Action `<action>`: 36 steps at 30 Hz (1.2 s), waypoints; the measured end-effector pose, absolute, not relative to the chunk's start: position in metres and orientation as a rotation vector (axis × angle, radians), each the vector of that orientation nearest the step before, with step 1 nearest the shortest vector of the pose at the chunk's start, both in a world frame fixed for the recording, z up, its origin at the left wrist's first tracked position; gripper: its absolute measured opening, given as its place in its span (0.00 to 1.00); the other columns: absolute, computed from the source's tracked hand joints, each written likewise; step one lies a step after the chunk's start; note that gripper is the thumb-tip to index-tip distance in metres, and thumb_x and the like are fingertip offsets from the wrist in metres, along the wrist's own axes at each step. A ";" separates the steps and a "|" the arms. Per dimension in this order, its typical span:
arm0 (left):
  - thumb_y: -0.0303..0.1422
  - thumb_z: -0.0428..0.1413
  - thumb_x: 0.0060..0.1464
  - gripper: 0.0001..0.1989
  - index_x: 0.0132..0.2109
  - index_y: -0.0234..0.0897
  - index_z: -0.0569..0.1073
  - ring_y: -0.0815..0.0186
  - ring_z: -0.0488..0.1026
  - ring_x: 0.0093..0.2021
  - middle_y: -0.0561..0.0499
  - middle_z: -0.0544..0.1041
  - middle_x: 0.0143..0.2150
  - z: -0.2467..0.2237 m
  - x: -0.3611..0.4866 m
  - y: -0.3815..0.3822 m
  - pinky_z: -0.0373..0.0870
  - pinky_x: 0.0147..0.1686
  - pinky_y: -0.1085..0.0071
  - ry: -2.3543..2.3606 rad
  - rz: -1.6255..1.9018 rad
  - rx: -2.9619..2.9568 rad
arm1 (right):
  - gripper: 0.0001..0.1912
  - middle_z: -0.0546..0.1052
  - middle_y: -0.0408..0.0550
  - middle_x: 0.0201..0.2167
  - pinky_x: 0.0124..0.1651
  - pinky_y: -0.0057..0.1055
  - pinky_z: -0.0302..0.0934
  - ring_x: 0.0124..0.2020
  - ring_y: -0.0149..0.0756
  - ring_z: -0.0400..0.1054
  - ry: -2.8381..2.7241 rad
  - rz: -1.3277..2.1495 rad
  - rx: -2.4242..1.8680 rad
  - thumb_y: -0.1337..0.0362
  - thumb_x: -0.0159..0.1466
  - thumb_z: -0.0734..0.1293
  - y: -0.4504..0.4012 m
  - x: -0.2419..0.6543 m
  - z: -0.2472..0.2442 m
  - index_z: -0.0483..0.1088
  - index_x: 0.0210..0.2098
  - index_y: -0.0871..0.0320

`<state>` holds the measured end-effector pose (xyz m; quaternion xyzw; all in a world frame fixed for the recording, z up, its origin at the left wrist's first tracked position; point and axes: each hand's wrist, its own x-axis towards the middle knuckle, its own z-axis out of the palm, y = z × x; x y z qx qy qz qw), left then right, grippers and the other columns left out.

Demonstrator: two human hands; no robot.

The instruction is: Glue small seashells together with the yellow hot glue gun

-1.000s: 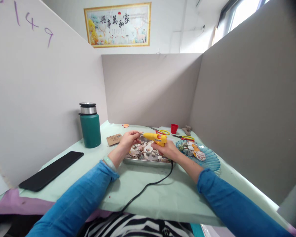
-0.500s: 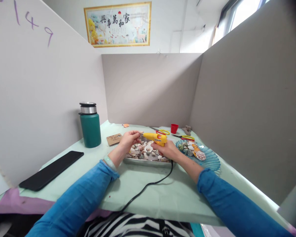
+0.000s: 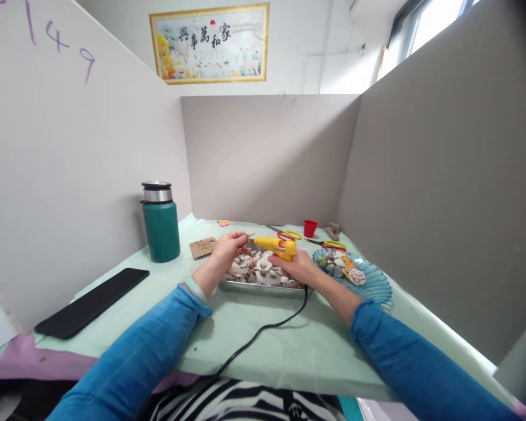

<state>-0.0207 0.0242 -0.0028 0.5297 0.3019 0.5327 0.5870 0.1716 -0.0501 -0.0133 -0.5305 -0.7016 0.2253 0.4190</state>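
My right hand (image 3: 293, 265) is wrapped round the handle of a yellow glue gun (image 3: 275, 245), whose nozzle points left. Close to the nozzle tip, my left hand (image 3: 231, 247) pinches a small pale piece (image 3: 250, 234), perhaps a shell; much of it is hidden by the fingers. Both hands are above a metal tray (image 3: 263, 289) of mixed shells (image 3: 263, 264). A black cord (image 3: 263, 330) runs from the glue gun toward the table's front edge.
Right of the tray, a blue glass plate (image 3: 377, 283) holds shells. Behind are a red cup (image 3: 310, 228) and scissors (image 3: 328, 244). A brown card (image 3: 202, 248), green bottle (image 3: 161, 231) and black phone-like slab (image 3: 92, 303) lie or stand left. Grey partitions (image 3: 267, 158) surround the table.
The glue gun's nozzle has shifted very slightly, and the small piece in my left fingers shows a little more. Both arms are almost unchanged.
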 end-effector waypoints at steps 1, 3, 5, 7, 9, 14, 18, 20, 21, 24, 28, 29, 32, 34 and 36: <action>0.30 0.63 0.40 0.11 0.33 0.29 0.73 0.74 0.68 0.22 0.51 0.71 0.27 -0.003 -0.021 0.024 0.66 0.25 0.76 0.704 1.245 1.234 | 0.16 0.65 0.38 0.12 0.21 0.25 0.54 0.16 0.28 0.58 -1.768 0.563 -1.319 0.51 0.55 0.66 -0.051 0.171 -0.013 0.68 0.24 0.58; 0.29 0.63 0.40 0.10 0.32 0.29 0.73 0.74 0.68 0.22 0.52 0.71 0.26 -0.003 -0.021 0.025 0.66 0.25 0.75 0.713 1.279 1.222 | 0.16 0.65 0.38 0.13 0.21 0.25 0.54 0.16 0.28 0.59 -1.772 0.553 -1.308 0.51 0.54 0.67 -0.051 0.171 -0.012 0.68 0.26 0.58; 0.29 0.63 0.39 0.10 0.30 0.30 0.72 0.74 0.68 0.22 0.53 0.70 0.25 -0.002 -0.021 0.026 0.67 0.26 0.75 0.745 1.348 1.193 | 0.16 0.68 0.40 0.14 0.22 0.25 0.55 0.17 0.28 0.61 -1.738 0.559 -1.315 0.51 0.54 0.67 -0.050 0.171 -0.011 0.69 0.27 0.58; 0.29 0.62 0.38 0.09 0.29 0.31 0.71 0.74 0.68 0.21 0.54 0.69 0.24 -0.002 -0.021 0.027 0.66 0.26 0.74 0.795 1.421 1.167 | 0.17 0.72 0.43 0.18 0.22 0.26 0.57 0.17 0.29 0.63 -1.692 0.598 -1.336 0.49 0.55 0.66 -0.048 0.173 -0.011 0.69 0.28 0.58; 0.29 0.62 0.38 0.09 0.29 0.32 0.71 0.74 0.66 0.19 0.55 0.69 0.23 -0.001 -0.021 0.027 0.66 0.24 0.74 0.829 1.460 1.158 | 0.19 0.73 0.45 0.19 0.22 0.28 0.58 0.16 0.30 0.63 -1.691 0.632 -1.397 0.47 0.57 0.64 -0.044 0.176 -0.011 0.69 0.27 0.58; 0.30 0.61 0.37 0.10 0.31 0.31 0.71 0.75 0.64 0.18 0.56 0.68 0.22 0.003 -0.020 0.022 0.65 0.24 0.74 0.785 1.472 1.172 | 0.21 0.73 0.46 0.19 0.26 0.28 0.55 0.22 0.34 0.66 -1.858 0.289 -1.561 0.45 0.56 0.64 -0.036 0.180 -0.010 0.70 0.24 0.58; 0.29 0.61 0.37 0.11 0.32 0.31 0.72 0.77 0.62 0.19 0.55 0.70 0.25 0.006 -0.020 0.019 0.66 0.24 0.74 0.707 1.486 1.159 | 0.20 0.76 0.47 0.31 0.30 0.28 0.54 0.31 0.37 0.68 -2.027 0.260 -1.522 0.47 0.58 0.64 -0.036 0.170 -0.008 0.71 0.39 0.57; 0.30 0.62 0.38 0.11 0.33 0.31 0.72 0.77 0.62 0.19 0.56 0.69 0.25 0.006 -0.020 0.019 0.66 0.25 0.75 0.680 1.496 1.159 | 0.18 0.76 0.49 0.35 0.32 0.28 0.54 0.34 0.37 0.68 -2.104 0.326 -1.544 0.51 0.60 0.63 -0.038 0.163 -0.007 0.72 0.41 0.58; 0.30 0.62 0.37 0.12 0.33 0.31 0.73 0.77 0.62 0.19 0.56 0.69 0.25 0.007 -0.021 0.019 0.66 0.25 0.75 0.672 1.497 1.159 | 0.17 0.77 0.49 0.35 0.32 0.28 0.54 0.34 0.37 0.68 -2.145 0.362 -1.533 0.54 0.61 0.62 -0.039 0.160 -0.006 0.72 0.41 0.58; 0.31 0.63 0.36 0.14 0.34 0.31 0.73 0.77 0.62 0.19 0.55 0.69 0.24 0.007 -0.022 0.018 0.66 0.24 0.74 0.658 1.469 1.159 | 0.17 0.77 0.48 0.34 0.33 0.27 0.55 0.33 0.35 0.67 -2.225 0.451 -1.366 0.57 0.65 0.57 -0.038 0.157 -0.003 0.74 0.38 0.58; 0.33 0.64 0.36 0.16 0.34 0.30 0.73 0.77 0.63 0.19 0.55 0.69 0.25 0.008 -0.021 0.015 0.67 0.25 0.73 0.649 1.432 1.188 | 0.19 0.76 0.45 0.26 0.30 0.26 0.55 0.27 0.32 0.67 -2.167 0.309 -1.481 0.57 0.65 0.55 -0.028 0.167 -0.005 0.75 0.36 0.58; 0.33 0.64 0.36 0.15 0.34 0.30 0.73 0.77 0.63 0.19 0.55 0.69 0.25 0.008 -0.021 0.014 0.68 0.25 0.73 0.649 1.427 1.199 | 0.15 0.77 0.45 0.29 0.32 0.25 0.55 0.30 0.32 0.68 -2.202 0.213 -1.524 0.60 0.63 0.58 -0.024 0.170 -0.007 0.76 0.37 0.57; 0.32 0.64 0.37 0.15 0.33 0.30 0.73 0.77 0.62 0.19 0.56 0.69 0.25 0.009 -0.018 0.011 0.67 0.25 0.74 0.637 1.398 1.228 | 0.10 0.79 0.45 0.34 0.34 0.25 0.55 0.36 0.35 0.70 -2.364 -0.052 -1.759 0.64 0.56 0.64 -0.017 0.175 -0.012 0.76 0.35 0.54; 0.32 0.64 0.38 0.14 0.34 0.30 0.73 0.77 0.63 0.20 0.56 0.69 0.25 0.009 -0.017 0.010 0.67 0.25 0.74 0.635 1.367 1.242 | 0.11 0.79 0.48 0.35 0.33 0.27 0.55 0.37 0.39 0.71 -2.404 -0.113 -1.837 0.64 0.54 0.65 -0.016 0.174 -0.015 0.76 0.35 0.54; 0.31 0.64 0.38 0.13 0.34 0.30 0.73 0.76 0.64 0.20 0.55 0.69 0.25 0.008 -0.016 0.008 0.68 0.25 0.74 0.637 1.322 1.255 | 0.11 0.79 0.52 0.37 0.33 0.29 0.56 0.37 0.43 0.71 -2.418 -0.130 -1.845 0.65 0.54 0.64 -0.017 0.171 -0.016 0.76 0.36 0.55</action>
